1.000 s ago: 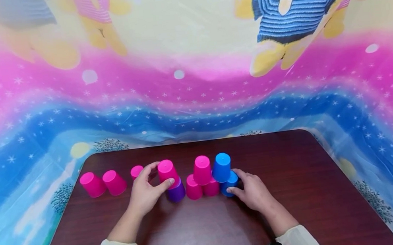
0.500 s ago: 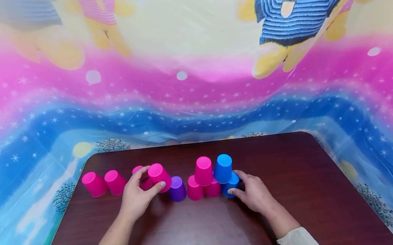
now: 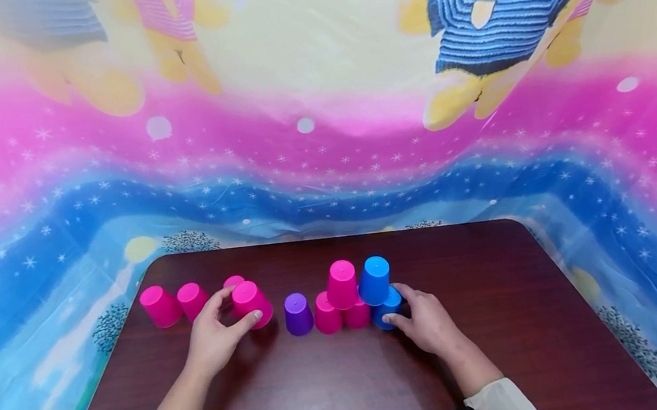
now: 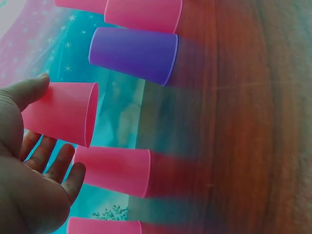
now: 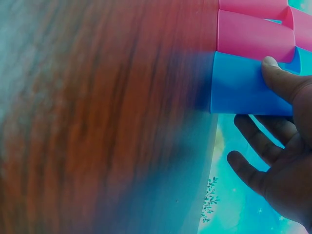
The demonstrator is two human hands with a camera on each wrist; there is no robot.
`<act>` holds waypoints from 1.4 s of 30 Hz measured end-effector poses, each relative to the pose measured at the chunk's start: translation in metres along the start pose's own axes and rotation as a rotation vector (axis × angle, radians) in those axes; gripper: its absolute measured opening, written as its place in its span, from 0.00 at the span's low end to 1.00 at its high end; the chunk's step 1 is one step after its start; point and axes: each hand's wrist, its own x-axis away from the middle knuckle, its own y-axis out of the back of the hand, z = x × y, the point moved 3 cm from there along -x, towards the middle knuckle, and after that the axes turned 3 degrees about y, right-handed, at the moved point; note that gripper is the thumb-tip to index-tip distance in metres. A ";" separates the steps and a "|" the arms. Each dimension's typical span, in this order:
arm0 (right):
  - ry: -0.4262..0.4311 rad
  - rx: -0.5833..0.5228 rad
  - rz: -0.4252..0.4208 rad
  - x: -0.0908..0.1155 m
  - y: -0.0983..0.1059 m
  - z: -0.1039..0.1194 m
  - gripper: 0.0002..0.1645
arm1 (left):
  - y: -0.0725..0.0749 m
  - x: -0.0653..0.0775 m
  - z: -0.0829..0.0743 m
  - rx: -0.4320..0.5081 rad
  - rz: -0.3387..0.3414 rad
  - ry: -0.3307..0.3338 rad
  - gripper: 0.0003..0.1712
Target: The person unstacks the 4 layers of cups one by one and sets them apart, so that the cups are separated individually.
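My left hand pinches an upside-down pink cup between thumb and fingers. In the left wrist view that pink cup hangs off the tabletop, its rim facing the wood. To its right a purple cup stands alone, upside down. My right hand holds the side of the lower blue cup, thumb on the near side. Left of it are two lower pink cups. An upper pink cup sits across those two, and an upper blue cup rests beside it on the lower row.
Two pink cups stand upside down at the table's left, and another pink cup is partly hidden behind the held one. The dark wooden table ends at a printed cloth backdrop.
My left hand has lifted the pink cup off the purple cup and carried it left and down. The right hand keeps its hold on the lower blue cup.
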 end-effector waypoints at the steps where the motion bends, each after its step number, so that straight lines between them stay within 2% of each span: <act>1: -0.001 0.000 0.000 0.000 0.000 0.000 0.44 | 0.001 0.001 0.001 0.001 0.000 0.003 0.44; 10: -0.002 0.000 0.002 0.001 -0.001 0.000 0.45 | 0.004 0.007 0.018 -0.003 0.016 0.055 0.44; 22: 0.009 0.014 -0.007 0.000 0.000 0.000 0.45 | 0.005 0.008 0.038 -0.036 0.016 0.082 0.43; 42: 0.000 0.006 -0.003 0.000 -0.001 -0.001 0.45 | 0.002 0.010 0.042 -0.033 0.028 0.094 0.43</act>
